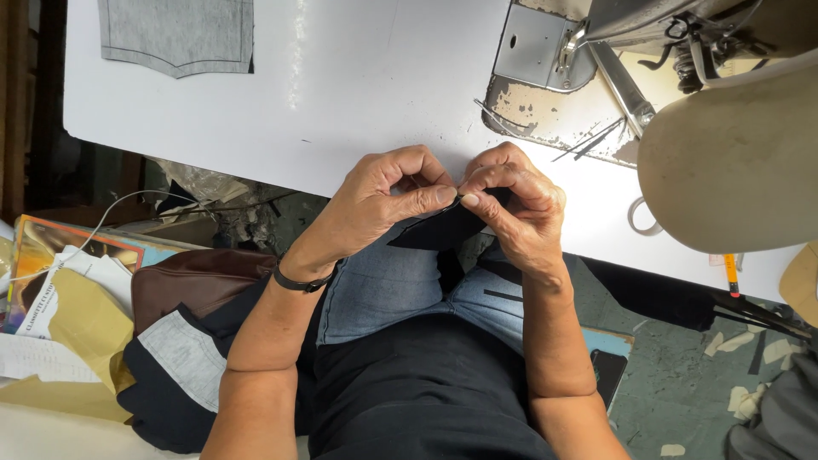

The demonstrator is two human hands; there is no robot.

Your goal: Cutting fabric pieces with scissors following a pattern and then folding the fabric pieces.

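A small piece of black fabric (443,230) is pinched between both my hands at the near edge of the white table (341,94). My left hand (388,200) grips its top edge with thumb and forefinger; a black band circles that wrist. My right hand (515,209) pinches the same edge right beside it, fingertips touching. The cloth hangs down over my lap in blue jeans (400,285). How far the fabric reaches under my right hand is hidden.
A grey pocket-shaped cloth piece (177,36) lies at the table's far left. A sewing machine (733,128) stands at the right with its metal plate (532,47). A brown bag (192,281), papers and dark cloth pile at my left; scraps litter the floor on the right.
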